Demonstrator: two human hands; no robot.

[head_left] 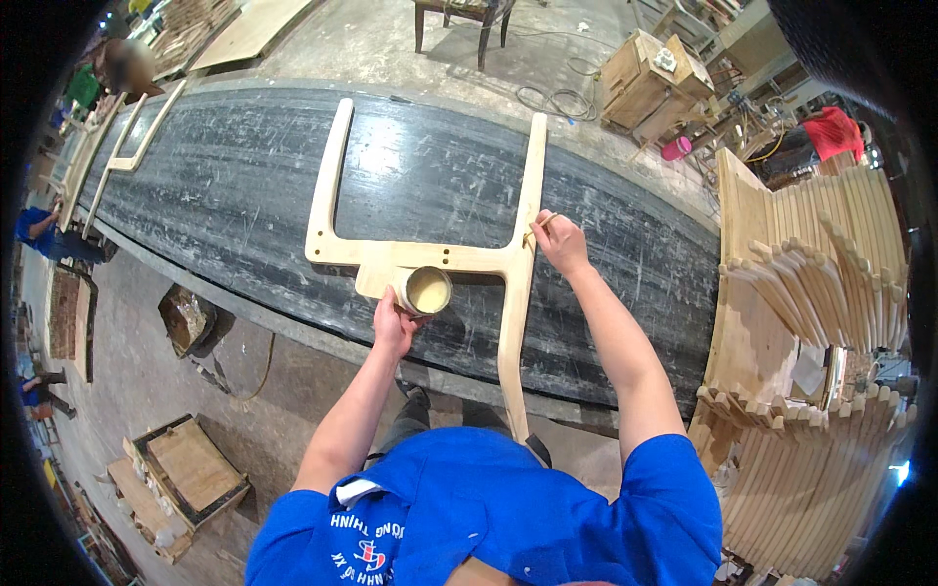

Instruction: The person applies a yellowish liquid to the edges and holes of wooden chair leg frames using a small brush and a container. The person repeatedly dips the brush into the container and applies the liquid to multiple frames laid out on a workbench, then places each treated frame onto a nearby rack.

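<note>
Wooden frame [430, 256] lies on a scratched black bench [225, 195]; left hand [393, 324] grips a glue cup [426, 290], right hand [560, 241] pinches a stick [540, 226]. Stacked wooden parts [821, 293] stand right of the hands.

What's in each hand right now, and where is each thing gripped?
The left hand grips a small cup of pale glue by its side wall. The right hand pinches a thin stick near its upper end, tip at the wooden frame.

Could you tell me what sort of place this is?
Most likely a furniture workshop: an unfinished wooden chair frame lies on a scuffed dark workbench, and stacks of curved wooden parts stand at the right.
</note>
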